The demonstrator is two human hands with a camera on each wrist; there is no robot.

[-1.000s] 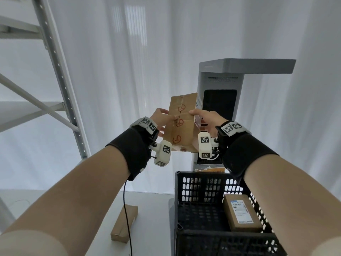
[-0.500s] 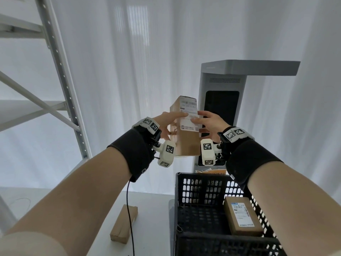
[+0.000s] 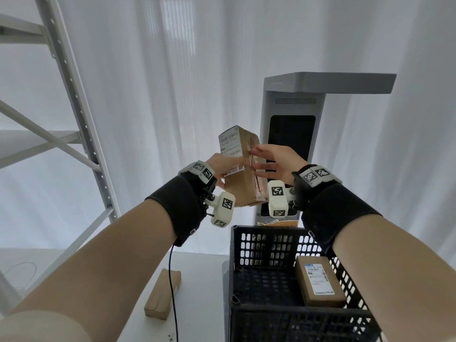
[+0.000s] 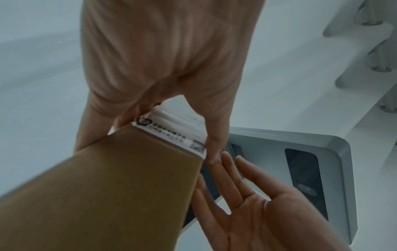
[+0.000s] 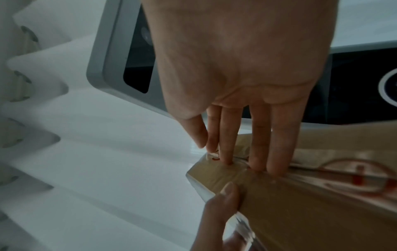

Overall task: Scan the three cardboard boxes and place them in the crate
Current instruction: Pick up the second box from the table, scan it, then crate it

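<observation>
A long cardboard box [image 3: 243, 174] stands upright in the air just in front of the grey scanner [image 3: 291, 102]. Its white label faces me and its red-marked taped side faces right. My left hand [image 3: 217, 166] grips the box from the left, thumb and fingers pinching it at the label [image 4: 171, 134]. My right hand [image 3: 274, 161] lies with straight fingers [image 5: 260, 152] against the taped side. A second labelled box [image 3: 318, 280] lies in the black crate [image 3: 269, 229]. A third box [image 3: 162, 294] lies on the white table [image 3: 204, 280], left of the crate.
The scanner's overhanging head [image 3: 345, 82] sits above and right of my hands. A white metal shelf rack [image 3: 74, 95] rises at the left. A black cable [image 3: 172, 292] hangs from my left wrist across the box on the table. White curtains fill the background.
The held box has turned about its long axis, so the label now faces me instead of the taped side. My right hand has loosened from a grip to straight fingers on the tape.
</observation>
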